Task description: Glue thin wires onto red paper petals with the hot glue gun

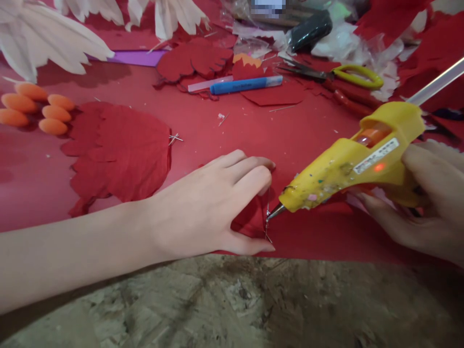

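From where I'm standing, the R hand (pixel 435 198) is closed round the handle of a yellow glue gun (pixel 329 166), its clear glue stick (pixel 438 81) poking out the back & a small light glowing on its side. Metal nozzle (pixel 277 211) points down-L, right at the thin wires (pixel 267 220) on the edge of a small red fabric piece (pixel 250 215); can't tell if it's actually touching. L hand (pixel 221 203) lies palm down over that piece, thumb & forefinger spread wide w/ the wired edge showing b/w them; can't see what the other fingers have hold of. Piece is on the red tabletop (pixel 203 130), nr its front edge. L of it, a bigger scalloped red fabric piece (pixel 123 150) lies flat, crossed wires (pixel 176 138) at its R end, orange egg shapes (pixel 56 113) just beyond. Farther back: blue pen (pixel 242 85), yellow-handled scissors (pixel 357 76), a purple strip (pixel 136 57) & white petal shapes (pixel 47 41) at back L, plus crumpled clear plastic (pixel 340 43) at back R.
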### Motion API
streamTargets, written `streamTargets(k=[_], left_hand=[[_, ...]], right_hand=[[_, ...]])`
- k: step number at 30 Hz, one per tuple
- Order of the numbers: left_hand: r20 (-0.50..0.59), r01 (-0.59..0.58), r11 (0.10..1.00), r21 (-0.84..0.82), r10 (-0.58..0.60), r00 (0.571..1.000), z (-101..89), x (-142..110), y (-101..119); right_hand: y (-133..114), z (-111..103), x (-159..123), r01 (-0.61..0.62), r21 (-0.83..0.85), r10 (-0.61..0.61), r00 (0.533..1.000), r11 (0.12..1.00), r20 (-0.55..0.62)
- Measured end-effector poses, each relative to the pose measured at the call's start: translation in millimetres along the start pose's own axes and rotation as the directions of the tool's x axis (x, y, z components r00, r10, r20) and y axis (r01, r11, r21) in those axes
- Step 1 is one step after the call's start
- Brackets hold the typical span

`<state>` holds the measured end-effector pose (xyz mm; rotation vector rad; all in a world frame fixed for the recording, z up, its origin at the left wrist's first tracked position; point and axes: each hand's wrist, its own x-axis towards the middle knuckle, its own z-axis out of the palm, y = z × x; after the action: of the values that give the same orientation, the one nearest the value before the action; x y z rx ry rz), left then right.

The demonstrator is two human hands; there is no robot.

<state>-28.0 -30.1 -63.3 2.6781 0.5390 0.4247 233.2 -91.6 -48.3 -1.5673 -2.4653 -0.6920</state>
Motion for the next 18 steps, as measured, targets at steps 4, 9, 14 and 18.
streamTargets(k=[4,9,14,18], left_hand=[[0.0,-0.001,1.0,0.01,0.001,1.0,0.1,-0.1,-0.3],[-0.01,0.003,1.0,0.005,-0.003,1.0,0.7,-0.3,-0.6],[-0.022,-0.009,1.0,0.018,0.009,1.0,1.4,0.1,0.1],[-0.024,0.0,1.0,0.021,0.0,1.0,0.9,0.5,0.8]], right_hand=[[1.7,0.1,-0.5,-0.039,-0.012,0.039,0.999,0.999,0.02],[1.8,-2.7,1.0,-0.091,-0.025,0.092,0.995,0.996,0.024],[-0.2,0.2,3.7,-0.105,-0.051,0.106,0.994,0.993,0.006],[0.4,-1.3,7.3,-0.103,-0.049,0.104,0.994,0.994,0.032]])
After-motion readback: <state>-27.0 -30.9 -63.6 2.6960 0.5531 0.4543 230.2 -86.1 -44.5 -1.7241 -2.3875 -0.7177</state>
